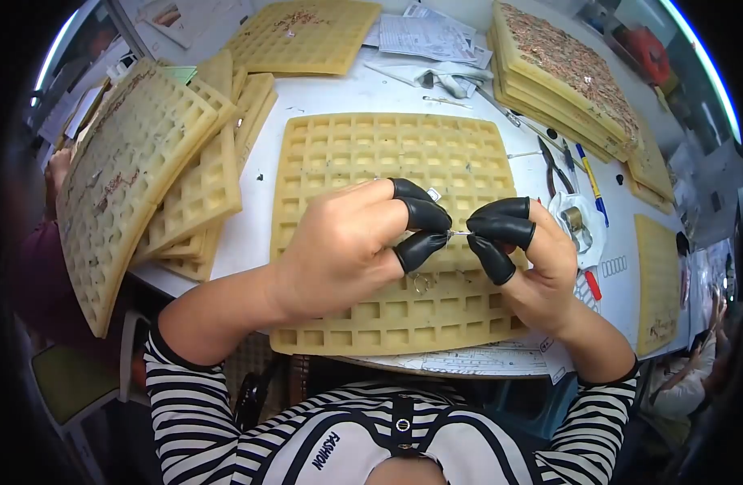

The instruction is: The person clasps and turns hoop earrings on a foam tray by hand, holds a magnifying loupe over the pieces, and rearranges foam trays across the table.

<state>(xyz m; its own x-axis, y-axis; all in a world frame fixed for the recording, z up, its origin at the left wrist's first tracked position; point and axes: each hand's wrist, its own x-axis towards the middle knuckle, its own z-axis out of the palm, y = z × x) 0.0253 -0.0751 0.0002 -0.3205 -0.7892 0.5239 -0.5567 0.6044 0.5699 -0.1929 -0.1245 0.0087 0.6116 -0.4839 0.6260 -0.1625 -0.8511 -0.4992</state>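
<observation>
My left hand (339,238) and my right hand (545,263) meet over the yellow compartment tray (371,311). Black finger cots cover the thumbs and the fingers at work. Between the two pinches runs a small thin silvery metal piece (458,233), gripped from both sides; fingertips hide most of it, and I cannot tell its kind. Just below the left thumb, a small ring-shaped metal piece (422,283) shows against the tray. A small square silvery piece (433,194) appears beside the left index finger.
Yellow trays (137,153) lean in a pile at left, near another person's arm. More trays (565,69) are stacked at back right, loaded with small coppery bits. Pliers (554,166), a blue-yellow pen (591,182) and a white cloth (436,74) lie on the table.
</observation>
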